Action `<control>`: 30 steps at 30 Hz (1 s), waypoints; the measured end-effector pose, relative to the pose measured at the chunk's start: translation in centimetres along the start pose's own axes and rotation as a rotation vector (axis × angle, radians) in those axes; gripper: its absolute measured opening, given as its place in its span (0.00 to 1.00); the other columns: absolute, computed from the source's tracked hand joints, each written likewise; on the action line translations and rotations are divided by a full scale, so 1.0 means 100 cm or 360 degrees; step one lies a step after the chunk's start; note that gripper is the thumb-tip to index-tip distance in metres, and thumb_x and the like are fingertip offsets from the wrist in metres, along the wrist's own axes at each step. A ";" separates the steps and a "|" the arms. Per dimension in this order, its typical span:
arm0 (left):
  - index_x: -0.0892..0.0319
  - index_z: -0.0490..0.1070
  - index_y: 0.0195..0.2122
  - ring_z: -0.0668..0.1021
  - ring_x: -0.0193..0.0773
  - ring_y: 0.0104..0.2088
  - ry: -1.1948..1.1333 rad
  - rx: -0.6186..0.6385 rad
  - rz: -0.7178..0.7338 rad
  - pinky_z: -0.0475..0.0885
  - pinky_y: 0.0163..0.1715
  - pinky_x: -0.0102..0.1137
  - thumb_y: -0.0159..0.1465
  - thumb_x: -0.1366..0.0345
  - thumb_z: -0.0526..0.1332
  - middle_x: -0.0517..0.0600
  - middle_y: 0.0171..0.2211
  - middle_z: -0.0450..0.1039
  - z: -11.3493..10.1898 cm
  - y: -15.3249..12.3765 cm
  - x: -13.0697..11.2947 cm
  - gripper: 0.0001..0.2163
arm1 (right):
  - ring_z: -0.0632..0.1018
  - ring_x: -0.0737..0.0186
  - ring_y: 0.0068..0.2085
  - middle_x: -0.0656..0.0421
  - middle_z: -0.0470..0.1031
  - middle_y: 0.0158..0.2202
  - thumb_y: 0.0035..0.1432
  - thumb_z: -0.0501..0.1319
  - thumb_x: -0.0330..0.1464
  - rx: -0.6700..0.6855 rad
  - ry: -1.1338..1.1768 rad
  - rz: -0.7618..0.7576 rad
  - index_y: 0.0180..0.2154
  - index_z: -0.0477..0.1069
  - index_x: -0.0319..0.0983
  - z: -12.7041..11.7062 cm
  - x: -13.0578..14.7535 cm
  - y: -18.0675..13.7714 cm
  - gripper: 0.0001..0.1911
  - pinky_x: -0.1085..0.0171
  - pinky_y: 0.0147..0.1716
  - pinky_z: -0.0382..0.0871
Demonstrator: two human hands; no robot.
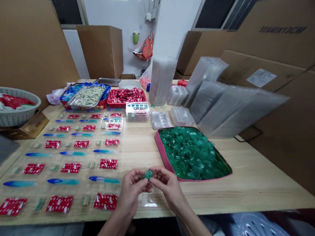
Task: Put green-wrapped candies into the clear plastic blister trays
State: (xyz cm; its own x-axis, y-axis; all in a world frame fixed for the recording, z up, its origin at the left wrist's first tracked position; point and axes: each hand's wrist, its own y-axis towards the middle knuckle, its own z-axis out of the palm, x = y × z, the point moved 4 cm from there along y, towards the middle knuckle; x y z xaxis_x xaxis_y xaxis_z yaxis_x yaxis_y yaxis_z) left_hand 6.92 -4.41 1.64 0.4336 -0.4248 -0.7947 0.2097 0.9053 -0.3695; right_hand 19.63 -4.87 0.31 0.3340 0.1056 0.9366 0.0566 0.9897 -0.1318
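I can see a small, glossy, part-translucent green piece pinched up between the left hand and the right hand; the fingers cover its edges, so its full outline and exact tilt escape me.

Head view looks forward and down, seemingly near the hands.

Left hand and right hand are pinching a translucent green piece above a clear plastic blister near the tabletop's front edge. Right: pink-walled tray is holding heaped green pieces. Left: printed red packets and blue pointed strips are lying in rows.
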 end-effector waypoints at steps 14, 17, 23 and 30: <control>0.60 0.66 0.29 0.73 0.31 0.21 0.0317 -0.0020 0.0306 0.68 0.20 0.25 0.48 0.72 0.64 0.43 0.22 0.71 -0.007 0.003 0.002 0.09 | 0.74 0.63 0.36 0.58 0.73 0.37 0.49 0.68 0.34 -0.0058 -0.0199 -0.0163 0.45 0.72 0.43 0.004 0.000 -0.005 0.19 0.65 0.35 0.70; 0.62 0.69 0.28 0.71 0.29 0.19 0.0301 0.0036 0.0228 0.65 0.18 0.24 0.48 0.72 0.65 0.44 0.21 0.71 -0.004 0.001 -0.003 0.07 | 0.73 0.57 0.47 0.54 0.70 0.47 0.51 0.66 0.35 0.0156 -0.0436 -0.0246 0.44 0.73 0.43 0.008 0.018 -0.003 0.16 0.62 0.43 0.69; 0.62 0.69 0.22 0.71 0.30 0.18 0.0157 0.0065 0.0087 0.64 0.18 0.24 0.44 0.70 0.68 0.45 0.17 0.70 -0.001 -0.003 -0.013 0.07 | 0.74 0.60 0.39 0.56 0.72 0.35 0.53 0.65 0.35 0.0473 -0.0708 -0.0299 0.32 0.74 0.39 0.011 0.038 0.001 0.06 0.64 0.38 0.68; 0.62 0.68 0.22 0.73 0.31 0.19 -0.0108 0.0074 -0.0102 0.64 0.19 0.25 0.43 0.70 0.69 0.45 0.18 0.71 0.001 -0.001 -0.011 0.09 | 0.74 0.59 0.36 0.57 0.72 0.32 0.57 0.61 0.31 0.0217 -0.0839 -0.0610 0.27 0.70 0.40 0.008 0.044 -0.006 0.06 0.62 0.37 0.67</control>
State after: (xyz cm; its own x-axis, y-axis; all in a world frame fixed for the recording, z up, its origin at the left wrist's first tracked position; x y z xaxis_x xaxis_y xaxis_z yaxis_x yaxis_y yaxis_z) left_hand 6.52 -4.03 2.62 0.4760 -0.4828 -0.7351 0.2784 0.8756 -0.3947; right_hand 20.28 -4.94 4.76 -0.1928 -0.2574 0.9469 -0.0514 0.9663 0.2522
